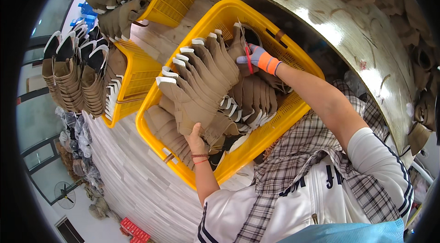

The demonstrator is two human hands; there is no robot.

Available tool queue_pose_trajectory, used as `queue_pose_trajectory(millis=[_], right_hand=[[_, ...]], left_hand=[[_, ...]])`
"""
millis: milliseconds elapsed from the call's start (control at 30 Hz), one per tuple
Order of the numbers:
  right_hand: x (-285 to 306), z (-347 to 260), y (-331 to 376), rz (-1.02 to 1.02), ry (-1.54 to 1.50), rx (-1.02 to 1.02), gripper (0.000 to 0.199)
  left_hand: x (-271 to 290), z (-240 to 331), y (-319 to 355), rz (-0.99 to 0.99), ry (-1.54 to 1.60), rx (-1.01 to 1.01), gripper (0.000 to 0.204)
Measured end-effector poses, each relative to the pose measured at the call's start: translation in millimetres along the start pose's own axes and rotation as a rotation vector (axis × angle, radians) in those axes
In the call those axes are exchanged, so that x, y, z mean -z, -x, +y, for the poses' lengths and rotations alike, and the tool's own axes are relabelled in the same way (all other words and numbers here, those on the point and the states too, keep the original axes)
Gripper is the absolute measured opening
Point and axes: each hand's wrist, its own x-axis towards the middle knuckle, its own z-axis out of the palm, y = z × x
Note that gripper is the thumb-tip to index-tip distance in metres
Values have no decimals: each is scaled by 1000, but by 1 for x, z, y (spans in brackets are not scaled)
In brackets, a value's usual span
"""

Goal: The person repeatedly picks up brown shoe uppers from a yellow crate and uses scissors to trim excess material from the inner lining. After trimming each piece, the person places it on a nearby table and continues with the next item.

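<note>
Tan boot uppers (201,76) stand packed on edge in a big yellow basket (293,60) at the middle of the scene, white tabs poking up along the row. The left hand (196,138) presses against the near end of that row, fingers closed on the edge of the nearest upper, a red band at the wrist. The right hand (259,58), in a grey glove with an orange cuff, reaches to the far end of the basket; its fingers are curled round a pair of red-handled scissors (249,57) set against one upper there.

These pieces look light and soft — suede-like fabric, limp enough to flop if lifted by a corner. Packed tight they prop each other up, so pulling one out may let its neighbours lean. I'd judge the best hold is a pinch at the stiffer top edge near the white tab, or a flat palm against the whole stack. Not fragile, not slippery, though the scissor points could nick the material.

To the left a second yellow basket (137,76) holds darker uppers (75,76); to the right curves a pale wooden desk (357,37).
</note>
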Motion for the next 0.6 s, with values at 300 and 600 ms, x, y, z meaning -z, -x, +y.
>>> queue_pose_trajectory(millis=[300, 600], right_hand=[[14, -23, 10, 127, 322, -68, 66], [45, -15, 18, 258, 391, 183, 49]], left_hand=[[0, 13, 5, -34, 214, 129, 63], [-40, -1, -10, -155, 236, 329, 43]])
